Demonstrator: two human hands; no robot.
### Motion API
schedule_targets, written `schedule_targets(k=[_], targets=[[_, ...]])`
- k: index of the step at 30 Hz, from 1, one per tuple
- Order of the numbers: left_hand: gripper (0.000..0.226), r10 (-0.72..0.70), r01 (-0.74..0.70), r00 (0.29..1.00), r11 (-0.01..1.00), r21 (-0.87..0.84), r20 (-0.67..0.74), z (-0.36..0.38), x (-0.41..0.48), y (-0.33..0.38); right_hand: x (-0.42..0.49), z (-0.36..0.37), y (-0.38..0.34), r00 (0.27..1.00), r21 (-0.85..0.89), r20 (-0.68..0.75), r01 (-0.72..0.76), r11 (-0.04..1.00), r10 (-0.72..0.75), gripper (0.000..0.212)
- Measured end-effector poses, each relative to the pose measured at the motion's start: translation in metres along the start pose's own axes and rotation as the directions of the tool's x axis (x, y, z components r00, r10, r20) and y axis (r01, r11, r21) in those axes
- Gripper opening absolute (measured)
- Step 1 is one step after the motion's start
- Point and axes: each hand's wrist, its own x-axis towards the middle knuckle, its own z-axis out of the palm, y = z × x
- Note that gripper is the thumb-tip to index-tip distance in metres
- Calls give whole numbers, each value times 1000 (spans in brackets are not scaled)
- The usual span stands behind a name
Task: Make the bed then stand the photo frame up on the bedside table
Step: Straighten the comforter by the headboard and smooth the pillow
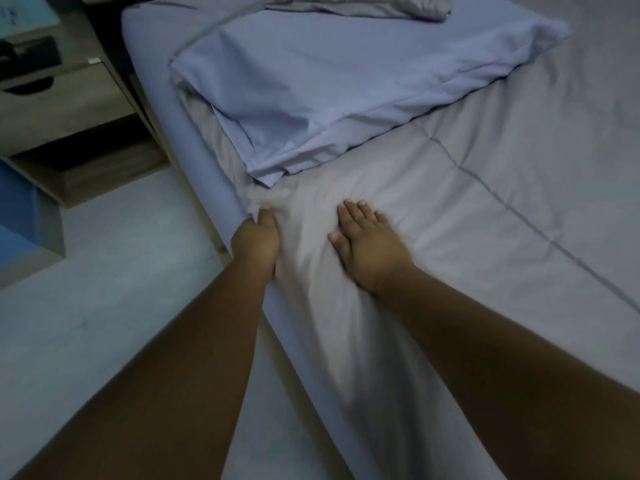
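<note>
A grey duvet (485, 209) lies spread over the bed, whose blue fitted sheet (194, 140) shows along the left side. My left hand (257, 239) is curled around the duvet's edge at the mattress side. Flat on the duvet just to its right rests my right hand (367, 244), fingers spread. A pale blue pillow (332, 84) lies across the head end, with a grey pillow (363, 5) behind it. The wooden bedside table (59, 98) stands at the upper left. No photo frame can be made out in this dim view.
Dark items (27, 57) sit on the bedside table's top. A blue box (17, 209) stands on the floor at the left edge. Pale floor (104, 306) runs along the bed's left side.
</note>
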Motion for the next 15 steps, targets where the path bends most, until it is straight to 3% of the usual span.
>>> schedule_targets(k=[3, 8, 11, 15], targets=[[51, 54, -55, 998, 994, 90, 21, -8, 14, -12, 25, 3, -7, 1000, -9, -10, -13, 1000, 12, 58], [48, 1, -8, 998, 994, 113, 62, -21, 11, -30, 36, 15, -17, 997, -65, -73, 23, 998, -27, 76], [45, -19, 9, 996, 994, 113, 89, -27, 15, -21, 38, 4, -13, 999, -25, -31, -16, 1000, 16, 84], [24, 127, -126, 977, 992, 14, -173, -53, 41, 11, 54, -32, 2, 992, 59, -73, -96, 994, 100, 89]])
